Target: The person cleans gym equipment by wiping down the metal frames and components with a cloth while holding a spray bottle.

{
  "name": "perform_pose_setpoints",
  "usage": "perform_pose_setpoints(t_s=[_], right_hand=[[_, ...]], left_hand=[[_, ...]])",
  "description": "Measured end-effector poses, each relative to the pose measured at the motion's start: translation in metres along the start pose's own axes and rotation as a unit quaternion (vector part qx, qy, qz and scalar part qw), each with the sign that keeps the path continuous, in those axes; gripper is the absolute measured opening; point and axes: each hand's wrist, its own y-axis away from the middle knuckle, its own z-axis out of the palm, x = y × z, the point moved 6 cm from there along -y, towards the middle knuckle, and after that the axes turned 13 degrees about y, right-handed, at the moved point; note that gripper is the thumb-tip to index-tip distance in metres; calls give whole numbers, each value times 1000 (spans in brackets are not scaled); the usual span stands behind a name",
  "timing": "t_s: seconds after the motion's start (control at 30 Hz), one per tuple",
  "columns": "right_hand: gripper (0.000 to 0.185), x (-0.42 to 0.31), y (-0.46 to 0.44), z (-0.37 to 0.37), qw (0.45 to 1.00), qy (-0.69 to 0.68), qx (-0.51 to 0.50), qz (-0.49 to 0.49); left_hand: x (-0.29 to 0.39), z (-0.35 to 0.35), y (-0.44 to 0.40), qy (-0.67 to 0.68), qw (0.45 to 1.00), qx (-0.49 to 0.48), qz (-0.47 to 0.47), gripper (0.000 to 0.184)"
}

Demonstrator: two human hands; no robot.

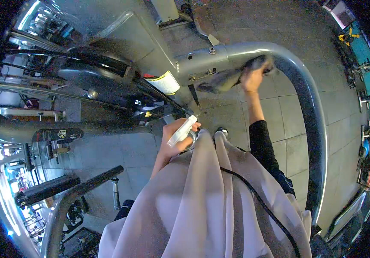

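My left hand (167,139) is closed around a spray bottle (183,130), whose white top points up and away from me; its lower part is mostly hidden by the fingers and my clothing. Farther out on the right, my right hand (252,80) is closed on a dark grey cloth (223,81), smeared by motion. The bunched end of the cloth lies against the underside of a thick grey curved tube (253,50), part of a gym machine. Bolts show on the tube's straight section.
A grey machine upright (140,41) bears a white and yellow warning label (164,82). Left of me are a padded lever (56,132) and a bent handle bar (82,189). The big tube curves down my right side. Weights and racks (368,148) line the far right.
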Motion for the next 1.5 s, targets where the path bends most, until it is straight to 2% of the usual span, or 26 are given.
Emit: perform_pose_setpoints(t_s=[0.03,0.07,0.1,0.17,0.2,0.23,0.3,0.33,0.4,0.43,0.47,0.5,0.57,0.6,0.67,0.7,0.77,0.83,0.87,0.97,1.03,1.1,1.3,1.4,1.47,1.5], right_hand=[[51,-4,-2,-21,957,103,170,-213],[62,25,-10,-22,973,96,170,-124],[62,35,-13,-18,973,97,172,-123],[65,80,-18,-20,965,-54,258,1],[62,11,-20,-66,969,52,240,5],[62,6,-24,-67,970,53,239,6],[65,-19,-24,-60,944,112,259,-170],[64,-26,-24,-51,962,-89,180,-185],[68,-55,-14,-40,964,1,119,-238],[70,-65,-4,-35,971,-47,90,-215],[73,-69,9,-24,950,10,114,-289],[70,-75,24,-20,945,-43,70,-316],[61,-82,51,2,933,41,3,-357],[61,-77,47,-3,934,43,5,-356],[57,-46,37,10,909,165,-222,-310],[53,-42,31,0,918,149,-86,-357],[53,-12,12,-17,959,184,-174,-130],[56,-1,1,-49,948,168,130,-236],[57,14,0,-42,967,109,74,-219],[56,-20,12,-44,969,66,90,-223],[59,-45,30,-29,980,-47,34,-192],[60,-58,51,-13,966,-30,32,-256],[54,-29,15,-30,992,-69,57,-92],[55,-37,12,-38,992,-41,74,-96],[55,-53,20,-33,992,-114,50,-21],[56,-56,28,-24,990,-129,38,-43]], left_hand=[[-3,-1,1,0,1000,-1,-1,28],[-7,-1,1,-4,1000,-17,10,31],[-8,0,0,-9,999,-34,22,34],[-4,3,-4,-18,999,-46,24,33],[-2,5,-6,-27,998,-53,24,33],[2,7,-7,-27,998,-52,22,33],[5,8,-9,-31,999,-44,3,27],[4,9,-11,-31,998,-46,2,27],[6,12,-13,-41,997,-64,31,28],[6,14,-14,-39,997,-66,31,28],[6,15,-14,-42,997,-64,30,27],[6,16,-14,-45,997,-62,29,27],[3,18,-15,-42,996,-72,29,27],[2,19,-17,-40,996,-79,29,26],[-1,19,-17,-33,996,-81,27,27],[-3,19,-17,-26,996,-82,24,27],[-3,18,-18,-22,996,-86,29,27],[-3,18,-17,-18,996,-87,32,28],[-1,17,-16,-30,995,-88,36,28],[0,17,-13,-37,995,-84,34,29],[-3,17,-11,-34,996,-79,29,28],[-8,16,-8,-25,996,-85,24,28],[-6,16,-3,-14,998,-66,1,26],[-5,12,0,-6,999,-49,-9,26],[-5,11,1,-4,999,-40,-6,27],[-6,9,1,-5,999,-34,-1,27]])
